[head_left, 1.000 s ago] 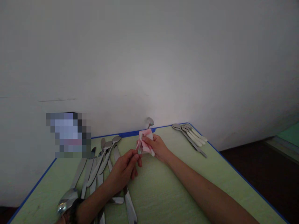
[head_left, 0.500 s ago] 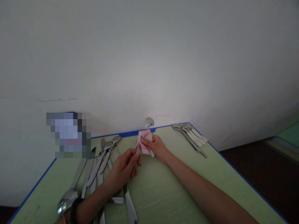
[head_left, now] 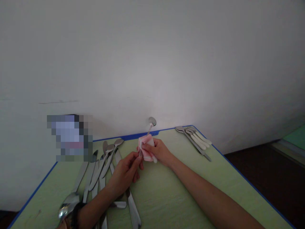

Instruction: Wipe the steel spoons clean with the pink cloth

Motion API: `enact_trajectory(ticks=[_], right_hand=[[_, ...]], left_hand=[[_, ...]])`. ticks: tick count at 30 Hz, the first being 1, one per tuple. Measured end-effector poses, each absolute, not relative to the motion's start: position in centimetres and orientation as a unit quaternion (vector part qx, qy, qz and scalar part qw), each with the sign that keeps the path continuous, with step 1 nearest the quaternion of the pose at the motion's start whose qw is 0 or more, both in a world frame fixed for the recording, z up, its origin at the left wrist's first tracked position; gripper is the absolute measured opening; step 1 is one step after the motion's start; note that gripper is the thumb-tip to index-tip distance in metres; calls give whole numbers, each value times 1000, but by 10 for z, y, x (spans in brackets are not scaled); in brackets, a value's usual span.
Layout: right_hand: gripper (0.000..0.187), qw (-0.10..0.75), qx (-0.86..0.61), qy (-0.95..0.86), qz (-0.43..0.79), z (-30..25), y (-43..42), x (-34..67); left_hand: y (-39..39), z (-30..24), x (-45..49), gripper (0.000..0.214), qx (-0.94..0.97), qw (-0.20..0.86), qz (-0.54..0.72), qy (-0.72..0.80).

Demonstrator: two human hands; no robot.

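Above the table my left hand (head_left: pixel 127 170) pinches the handle end of a metal spoon (head_left: pixel 152 121), whose round bowl points up and away toward the wall. A pink and white cloth (head_left: pixel 147 148) is wrapped around the spoon's handle. My right hand (head_left: pixel 160 150) is closed on that cloth, with the thumb pressed on top, so the handle's middle is hidden. Beneath and left of my left hand lies a loose pile of metal spoons and knives (head_left: pixel 96 178), partly covered by my forearm.
At the table's back right corner lies a small group of cutlery with white handles (head_left: pixel 199 140), beside a metal spoon and other dark metal pieces. A blurred-out object (head_left: pixel 69 136) stands at the back left. The wall (head_left: pixel 152 63) rises directly behind the blue-edged green table (head_left: pixel 166 197).
My right hand and the cloth have slid slightly down the handle toward my left hand, baring more of the spoon's neck. The left hand stays nearly still.
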State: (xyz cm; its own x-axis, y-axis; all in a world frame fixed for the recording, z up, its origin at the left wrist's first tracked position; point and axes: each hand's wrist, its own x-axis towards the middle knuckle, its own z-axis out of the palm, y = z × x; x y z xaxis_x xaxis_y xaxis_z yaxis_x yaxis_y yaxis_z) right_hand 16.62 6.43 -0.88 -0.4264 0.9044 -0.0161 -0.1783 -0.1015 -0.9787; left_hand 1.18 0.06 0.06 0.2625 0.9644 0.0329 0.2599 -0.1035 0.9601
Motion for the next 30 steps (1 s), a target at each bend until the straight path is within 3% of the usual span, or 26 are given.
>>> enact_trajectory(ticks=[30], right_hand=[[35, 405, -380, -566, 610, -2, 59, 164]], left_hand=[[2, -4, 11, 29, 637, 477, 373, 478]])
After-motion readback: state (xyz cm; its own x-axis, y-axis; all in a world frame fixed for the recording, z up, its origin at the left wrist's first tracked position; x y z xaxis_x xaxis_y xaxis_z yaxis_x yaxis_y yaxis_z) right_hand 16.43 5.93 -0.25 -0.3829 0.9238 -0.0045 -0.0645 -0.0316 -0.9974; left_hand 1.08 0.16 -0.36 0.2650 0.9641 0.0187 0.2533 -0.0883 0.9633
